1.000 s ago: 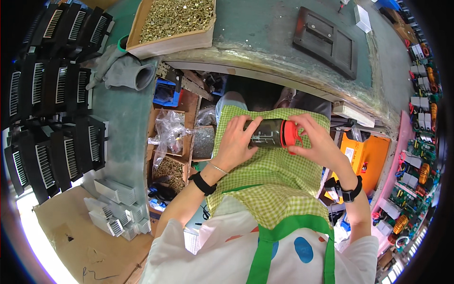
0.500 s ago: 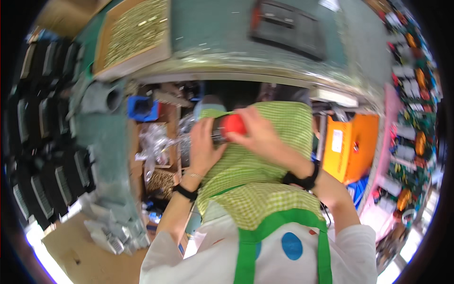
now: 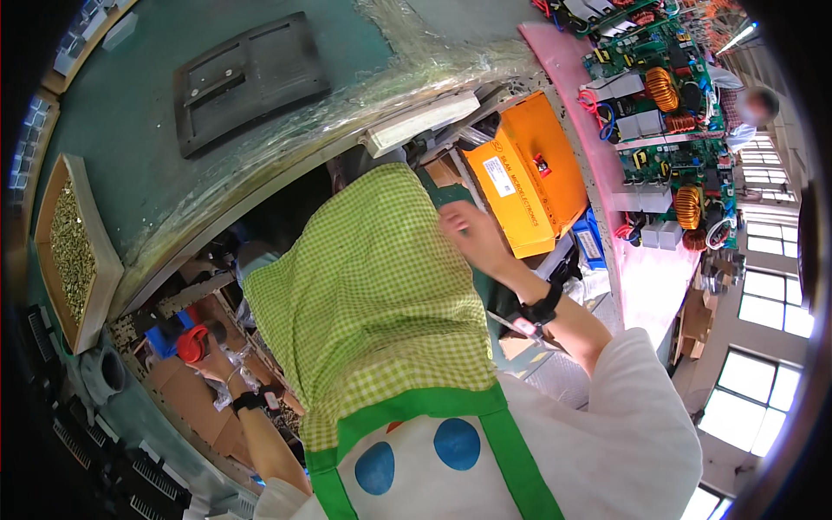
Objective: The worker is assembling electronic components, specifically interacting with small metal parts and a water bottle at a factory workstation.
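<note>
At the lower left, my left hand (image 3: 217, 362) is wrapped round a dark bottle with a red cap (image 3: 192, 345). It is over the cluttered shelf below the bench, beside a blue bin (image 3: 162, 341) and cardboard. My right hand (image 3: 475, 238) hovers past the right edge of the checked green apron (image 3: 373, 260) on my lap. Its fingers are loosely bent, with nothing seen in them. An orange box (image 3: 529, 173) stands just beyond that hand.
A dark plastic panel (image 3: 251, 82) lies on the green bench (image 3: 373, 52). Left of it is a tray of small brass-coloured parts (image 3: 74, 251). Circuit boards with copper coils (image 3: 663, 91) crowd a pink sheet (image 3: 576, 74) at right. Another person (image 3: 745, 108) is far off.
My hands have parted: the left carried the red-capped bottle from over my lap to the left shelf, while the right let go and moved toward the orange box. My view has turned right.
</note>
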{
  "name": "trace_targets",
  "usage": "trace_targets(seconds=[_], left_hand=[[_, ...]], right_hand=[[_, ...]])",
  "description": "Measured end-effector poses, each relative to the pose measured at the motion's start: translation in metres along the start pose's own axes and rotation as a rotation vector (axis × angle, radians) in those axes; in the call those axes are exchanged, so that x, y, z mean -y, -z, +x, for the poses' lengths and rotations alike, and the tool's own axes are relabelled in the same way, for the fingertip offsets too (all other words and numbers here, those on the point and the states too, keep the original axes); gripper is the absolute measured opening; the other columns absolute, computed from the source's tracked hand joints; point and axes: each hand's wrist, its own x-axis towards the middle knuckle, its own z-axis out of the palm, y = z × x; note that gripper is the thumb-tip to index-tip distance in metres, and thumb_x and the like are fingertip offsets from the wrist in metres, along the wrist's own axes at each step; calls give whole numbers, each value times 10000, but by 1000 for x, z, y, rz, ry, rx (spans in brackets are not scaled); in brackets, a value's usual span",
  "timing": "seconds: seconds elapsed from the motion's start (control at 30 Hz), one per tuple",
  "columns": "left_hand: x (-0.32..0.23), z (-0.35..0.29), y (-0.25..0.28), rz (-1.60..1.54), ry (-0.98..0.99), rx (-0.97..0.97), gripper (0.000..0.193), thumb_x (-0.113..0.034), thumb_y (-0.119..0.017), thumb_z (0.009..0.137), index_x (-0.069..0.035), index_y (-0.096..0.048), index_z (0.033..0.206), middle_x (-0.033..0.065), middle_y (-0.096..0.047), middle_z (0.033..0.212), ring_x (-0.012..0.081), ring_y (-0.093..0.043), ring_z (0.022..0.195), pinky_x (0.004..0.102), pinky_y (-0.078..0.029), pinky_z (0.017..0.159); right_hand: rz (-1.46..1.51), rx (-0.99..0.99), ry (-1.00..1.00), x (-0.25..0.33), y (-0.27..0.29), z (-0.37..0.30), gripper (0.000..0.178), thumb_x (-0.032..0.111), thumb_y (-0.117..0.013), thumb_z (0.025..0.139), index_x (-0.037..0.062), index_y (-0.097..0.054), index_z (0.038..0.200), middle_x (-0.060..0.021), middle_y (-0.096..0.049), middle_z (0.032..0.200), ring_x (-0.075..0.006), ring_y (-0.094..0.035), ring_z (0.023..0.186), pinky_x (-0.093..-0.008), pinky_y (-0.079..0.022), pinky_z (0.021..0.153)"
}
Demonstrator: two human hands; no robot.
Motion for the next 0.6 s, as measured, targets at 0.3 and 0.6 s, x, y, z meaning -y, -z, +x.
trace_targets(seconds=[0.3, 0.6], left_hand=[[6, 49, -49, -76, 376, -123, 908, -435, -820, 438, -85, -437, 1183, 156, -591, 1023, 276, -615, 866, 357, -519, 752], [81, 75, -31, 300, 509, -190, 945, -470, -820, 415, -137, -427, 1207, 111, -628, 897, 171, -617, 622, 337, -473, 447]], right_hand=[[294, -742, -773, -189, 125, -12, 268, 261, -533, 803, 49, -528, 967, -60, -549, 805, -115, -541, 624, -230, -449, 559], [605, -587, -676, -255, 113, 5, 153, 297, -529, 817, 147, -502, 806, 2, -483, 635, -96, -463, 477, -241, -381, 417]])
